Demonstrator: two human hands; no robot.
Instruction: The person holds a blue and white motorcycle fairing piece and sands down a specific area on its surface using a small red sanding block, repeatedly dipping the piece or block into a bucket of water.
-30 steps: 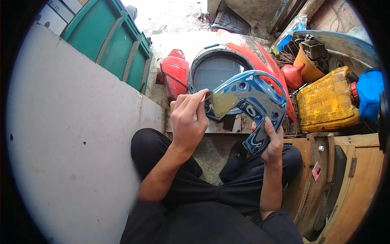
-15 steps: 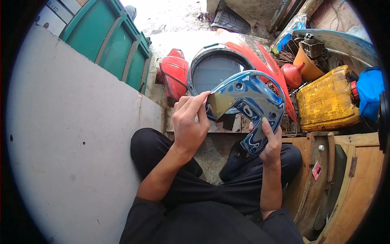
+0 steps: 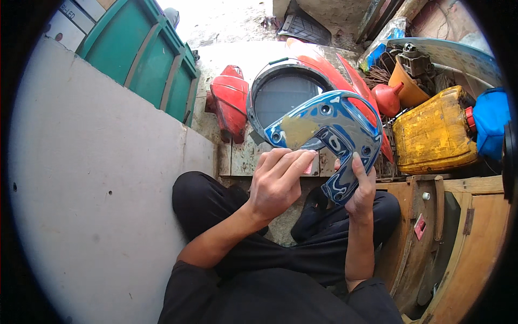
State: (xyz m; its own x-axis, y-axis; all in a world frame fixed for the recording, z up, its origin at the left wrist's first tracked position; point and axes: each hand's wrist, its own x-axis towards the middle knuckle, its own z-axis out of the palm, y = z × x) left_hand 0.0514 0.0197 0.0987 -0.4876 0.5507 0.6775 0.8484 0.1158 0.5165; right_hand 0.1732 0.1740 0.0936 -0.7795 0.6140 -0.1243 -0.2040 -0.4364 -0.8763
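My right hand (image 3: pixel 362 190) grips the lower leg of a curved, glossy blue plastic panel (image 3: pixel 353 127), thumb on its front face. The panel looks like a vehicle body part, with round screw holes, wavy silver-blue reflections and a dull tan patch on its left arm. My left hand (image 3: pixel 279 178) is pinched on a small pinkish-red piece of sheet (image 3: pixel 309 168), held at the panel's inner edge below the tan patch. The fingers hide most of that piece, and whether it touches the panel I cannot tell.
Beyond the panel lie a round black-rimmed basin (image 3: pixel 286 97), a red body part (image 3: pixel 232 102) and larger red panels (image 3: pixel 337 75). On the right are a yellow jerrycan (image 3: pixel 431 129), a red funnel (image 3: pixel 387 99) and wooden furniture (image 3: pixel 480 232). A white wall (image 3: pixel 102 162) borders my left.
My left hand has moved right and down, from the panel's left tip to its inner edge. The panel's left arm has risen slightly, while the right hand keeps its grip.
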